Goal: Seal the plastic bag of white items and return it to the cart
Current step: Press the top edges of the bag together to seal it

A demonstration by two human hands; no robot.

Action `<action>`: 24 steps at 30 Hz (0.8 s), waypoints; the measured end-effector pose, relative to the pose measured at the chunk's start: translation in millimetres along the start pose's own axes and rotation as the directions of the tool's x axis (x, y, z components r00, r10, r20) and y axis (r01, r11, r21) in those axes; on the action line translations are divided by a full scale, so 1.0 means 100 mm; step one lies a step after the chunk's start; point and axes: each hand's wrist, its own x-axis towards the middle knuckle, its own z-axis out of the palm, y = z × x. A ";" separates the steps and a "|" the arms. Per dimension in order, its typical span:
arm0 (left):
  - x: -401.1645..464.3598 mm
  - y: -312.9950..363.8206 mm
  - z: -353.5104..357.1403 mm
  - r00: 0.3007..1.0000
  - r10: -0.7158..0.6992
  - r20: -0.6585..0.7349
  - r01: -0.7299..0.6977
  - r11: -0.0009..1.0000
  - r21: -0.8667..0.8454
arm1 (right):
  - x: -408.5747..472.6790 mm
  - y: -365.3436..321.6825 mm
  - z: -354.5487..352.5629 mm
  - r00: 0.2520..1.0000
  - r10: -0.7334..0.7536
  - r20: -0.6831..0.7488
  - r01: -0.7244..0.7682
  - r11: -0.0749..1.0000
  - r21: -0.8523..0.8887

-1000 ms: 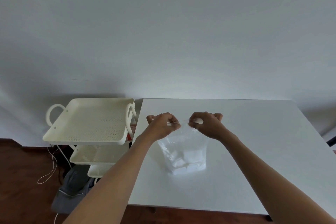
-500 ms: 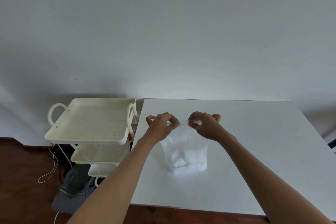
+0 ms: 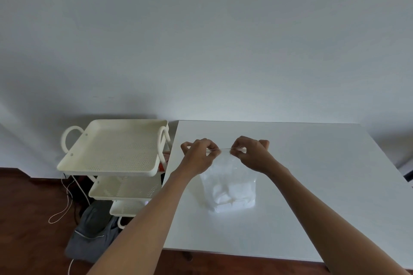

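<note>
The plastic bag [image 3: 228,185] is standing upright on the white bench [image 3: 312,185], with the white items [image 3: 232,196] settled in its lower half. The left hand [image 3: 199,156] and the right hand [image 3: 251,154] are each pinching the top edge of the bag. Over the last second the two hands have been drawing slightly apart, and the strip between them is now pulled into a taut, thin line where it earlier sagged. Judgement: the mouth is being lined up for closure; sealing is under way, not confirmed.

The cart [image 3: 111,152] is standing just beside the bench on the left, its top tray bare of the bag, so the return is not yet done.

Not verifiable: whether the zip is engaged anywhere along its length. The fingertips are hiding both corners, and clear film against a white surface is giving little contrast.
</note>
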 end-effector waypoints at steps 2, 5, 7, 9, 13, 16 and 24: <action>0.00 -0.01 0.01 1.000 -0.003 0.004 0.003 1.000 0.008 | 0.00 -0.01 0.01 0.999 -0.007 0.035 0.007 1.000 -0.006; -0.01 -0.01 0.04 1.000 -0.007 0.020 0.007 1.000 0.008 | -0.01 -0.03 0.02 0.998 -0.013 0.061 0.013 1.000 -0.004; -0.02 0.00 0.06 1.000 -0.004 0.017 0.004 1.000 -0.009 | -0.02 -0.02 0.04 1.000 -0.006 0.027 0.006 1.000 -0.002; -0.04 0.01 0.06 1.000 -0.002 0.009 0.002 1.000 -0.022 | -0.03 -0.03 0.05 1.000 -0.002 -0.007 0.002 1.000 0.003; -0.06 0.00 0.01 1.000 0.006 0.001 -0.006 1.000 -0.004 | -0.05 -0.02 0.05 1.000 -0.002 -0.006 0.002 1.000 0.020; -0.05 -0.03 -0.01 1.000 -0.001 0.004 0.001 0.999 0.037 | -0.05 0.00 0.01 0.999 -0.014 0.038 0.013 1.000 0.018; -0.06 0.05 0.05 1.000 -0.007 0.020 0.006 1.000 0.010 | -0.06 0.05 -0.05 0.999 -0.004 -0.050 0.005 1.000 0.018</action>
